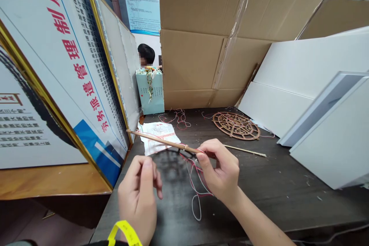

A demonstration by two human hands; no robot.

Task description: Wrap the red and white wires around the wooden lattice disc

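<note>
My right hand (220, 171) pinches a thin brown bamboo stick (164, 138) near its right end. The stick slants up to the left above the table and has a node near the fingers. Red and white strings (196, 186) hang in loops beside that hand. Lower and to the left, my left hand (138, 192) is closed with thumb against curled fingers, apart from the stick. Whatever it pinches, if anything, cannot be made out. Behind my right hand a pale thin stick (248, 151) lies on the dark table.
Farther back lies a round brown openwork disc (236, 126) with thread on it. Creased printed paper (160, 137) and tangled red thread (181, 118) are on the table (265, 196). Cardboard (196, 61), framed boards (72, 57) and white panels (328, 130) enclose it. A person sits beyond a light-blue box (151, 92).
</note>
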